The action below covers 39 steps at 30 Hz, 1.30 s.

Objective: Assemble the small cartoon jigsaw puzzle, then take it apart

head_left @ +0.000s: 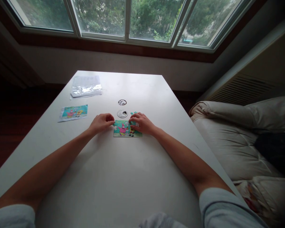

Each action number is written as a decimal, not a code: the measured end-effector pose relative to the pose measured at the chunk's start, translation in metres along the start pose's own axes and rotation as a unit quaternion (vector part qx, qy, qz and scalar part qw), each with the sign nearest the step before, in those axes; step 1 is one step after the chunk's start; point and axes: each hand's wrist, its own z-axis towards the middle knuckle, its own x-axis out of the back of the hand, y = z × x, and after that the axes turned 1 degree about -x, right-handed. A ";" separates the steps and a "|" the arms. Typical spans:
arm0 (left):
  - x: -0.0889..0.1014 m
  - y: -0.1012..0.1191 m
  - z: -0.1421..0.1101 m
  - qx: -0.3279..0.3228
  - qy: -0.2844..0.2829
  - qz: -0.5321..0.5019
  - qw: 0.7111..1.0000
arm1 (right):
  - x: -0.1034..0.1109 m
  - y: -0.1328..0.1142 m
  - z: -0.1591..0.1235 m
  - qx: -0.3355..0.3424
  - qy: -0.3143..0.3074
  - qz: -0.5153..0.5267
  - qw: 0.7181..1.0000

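A small jigsaw puzzle (123, 129) with pink, yellow and teal cartoon figures lies flat on the white table (116, 167). Its upper left corner has a ragged, notched outline. My left hand (101, 123) is beside that corner, thumb and forefinger closed on a small teal puzzle piece (114, 124) at the puzzle's edge. Over the puzzle's upper right part rests my right hand (143, 123), its fingers curved and apart, touching the surface and covering part of the picture. Just behind this hand lies a loose teal puzzle piece (132, 113).
Two round, silvery items, a nearer disc (122, 113) and a farther one (122, 102), lie behind the puzzle. To the left are a matching picture sheet (74, 112) and a clear plastic packet (86, 86). A padded beige seat (218, 142) stands at the table's right.
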 end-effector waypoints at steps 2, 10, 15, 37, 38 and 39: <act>-0.001 0.005 -0.003 -0.001 -0.008 -0.002 1.000 | 0.000 0.000 0.000 0.000 -0.001 0.000 1.000; -0.006 0.022 -0.012 0.010 -0.015 0.073 0.997 | 0.001 0.000 0.000 0.001 0.000 -0.002 1.000; -0.009 0.024 -0.014 0.006 -0.012 0.091 0.996 | 0.000 0.001 0.000 0.004 0.004 -0.004 1.000; -0.014 0.017 -0.014 -0.032 -0.015 0.122 0.992 | 0.002 -0.001 0.001 0.001 0.001 0.000 1.000; -0.015 0.018 -0.015 -0.036 -0.013 0.124 0.992 | 0.002 -0.001 0.001 0.001 0.000 0.000 1.000; -0.015 0.018 -0.015 -0.041 -0.010 0.129 0.991 | 0.002 -0.001 0.001 0.001 0.000 0.000 1.000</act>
